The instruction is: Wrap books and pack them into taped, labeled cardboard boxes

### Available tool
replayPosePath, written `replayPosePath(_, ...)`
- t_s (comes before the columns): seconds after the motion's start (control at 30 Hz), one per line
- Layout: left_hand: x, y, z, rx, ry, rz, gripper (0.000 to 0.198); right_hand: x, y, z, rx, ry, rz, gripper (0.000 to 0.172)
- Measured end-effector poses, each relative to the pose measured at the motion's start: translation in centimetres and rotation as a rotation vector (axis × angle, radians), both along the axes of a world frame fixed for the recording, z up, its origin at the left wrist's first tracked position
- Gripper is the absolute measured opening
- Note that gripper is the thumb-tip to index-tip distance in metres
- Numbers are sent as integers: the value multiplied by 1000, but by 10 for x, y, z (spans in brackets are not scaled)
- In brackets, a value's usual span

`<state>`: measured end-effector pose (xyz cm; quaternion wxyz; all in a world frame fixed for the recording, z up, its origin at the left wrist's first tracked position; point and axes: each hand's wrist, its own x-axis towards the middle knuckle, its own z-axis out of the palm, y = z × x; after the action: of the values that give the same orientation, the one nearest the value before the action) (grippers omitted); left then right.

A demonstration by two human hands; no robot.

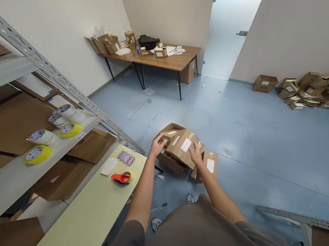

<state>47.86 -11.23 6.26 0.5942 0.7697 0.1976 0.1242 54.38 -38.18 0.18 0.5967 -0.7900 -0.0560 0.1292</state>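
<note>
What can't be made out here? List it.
In the head view:
Text on the label of the top box: too small.
Inside of the open carton: partly hidden by that box.
Purple item on the green table: pixelated.
Lower-right rack: cut off by the right edge.

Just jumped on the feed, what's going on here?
A person reaches down with both hands: the left hand by a small box, the right hand at a larger taped box; whether either grips is unclear. The larger taped box sits tilted over an open carton on the floor. An orange tape dispenser lies on the green table.
</note>
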Motion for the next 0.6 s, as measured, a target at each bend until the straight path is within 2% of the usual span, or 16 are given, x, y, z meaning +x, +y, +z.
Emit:
replayPosePath(0.17,-31,11,12,3,-5,113,58,-1,31,43,22,-166,104,67)
replayPosePath(0.3,-76,28,22,50,-12,217,58,-22,70,71,34,-262,212,61)
replayPosePath(0.43,-148,56,33,155,-34,327,61,-61,125,90,54,-355,327,61)
replayPosePath(0.6,-257,104,51,242,-53,514,62,-128,211,109,63,-441,507,64)
